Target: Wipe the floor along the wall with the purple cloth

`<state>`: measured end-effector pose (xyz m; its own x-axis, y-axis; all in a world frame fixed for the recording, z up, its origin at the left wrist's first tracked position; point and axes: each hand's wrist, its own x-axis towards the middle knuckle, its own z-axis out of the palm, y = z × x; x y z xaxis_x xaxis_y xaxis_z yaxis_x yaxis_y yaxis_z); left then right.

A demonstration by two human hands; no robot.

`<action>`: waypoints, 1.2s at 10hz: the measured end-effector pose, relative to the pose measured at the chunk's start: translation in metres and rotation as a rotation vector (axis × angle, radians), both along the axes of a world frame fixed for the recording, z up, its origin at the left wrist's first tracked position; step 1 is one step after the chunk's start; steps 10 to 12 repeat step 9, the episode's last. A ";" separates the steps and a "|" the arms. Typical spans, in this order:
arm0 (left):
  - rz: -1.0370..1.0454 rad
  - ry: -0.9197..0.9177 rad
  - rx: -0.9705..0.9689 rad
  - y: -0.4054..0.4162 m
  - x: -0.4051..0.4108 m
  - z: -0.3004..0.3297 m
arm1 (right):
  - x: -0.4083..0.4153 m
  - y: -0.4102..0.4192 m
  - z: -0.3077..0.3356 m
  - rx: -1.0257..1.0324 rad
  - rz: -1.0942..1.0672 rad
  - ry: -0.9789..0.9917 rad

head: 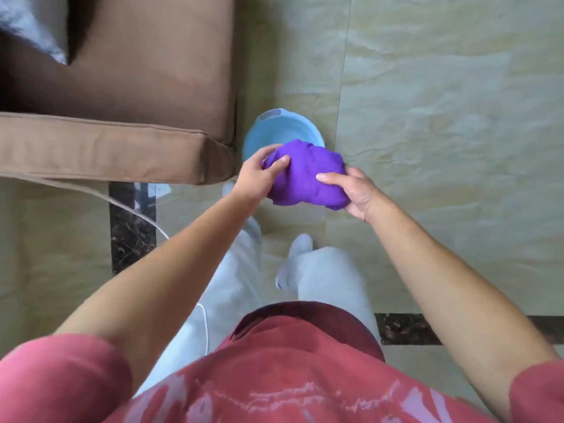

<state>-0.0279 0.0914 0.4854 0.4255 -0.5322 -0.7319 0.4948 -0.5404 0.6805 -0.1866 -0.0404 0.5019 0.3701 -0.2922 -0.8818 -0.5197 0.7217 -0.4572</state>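
Observation:
The purple cloth [305, 175] is bunched into a lump and held up in front of me, above the beige tiled floor [442, 117]. My left hand [258, 175] grips its left end, thumb on top. On the cloth's right side, my right hand [354, 190] holds it from underneath with the thumb pressed into the fabric. Both arms reach forward from red sleeves. No wall shows in this view.
A light blue basin [274, 129] stands on the floor just behind the cloth, partly hidden by it. A brown sofa [122, 87] fills the upper left. A white cable [131, 209] runs from under it. My legs in pale trousers and white socks [297, 251] are below.

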 end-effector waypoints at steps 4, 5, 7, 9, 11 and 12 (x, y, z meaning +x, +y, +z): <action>-0.438 -0.329 0.465 -0.108 0.031 -0.375 | 0.048 -0.067 -0.398 -0.304 0.268 0.433; -0.477 -0.350 0.524 -0.104 0.032 -0.458 | 0.051 -0.071 -0.479 -0.374 0.443 0.492; -0.561 -0.437 0.543 -0.086 0.040 -0.553 | 0.050 -0.069 -0.559 -0.481 0.726 0.546; -0.694 -0.500 0.557 -0.080 0.043 -0.486 | 0.056 -0.071 -0.498 -0.427 0.583 0.625; -0.694 -0.500 0.557 -0.080 0.043 -0.486 | 0.056 -0.071 -0.498 -0.427 0.583 0.625; -0.694 -0.500 0.557 -0.080 0.043 -0.486 | 0.056 -0.071 -0.498 -0.427 0.583 0.625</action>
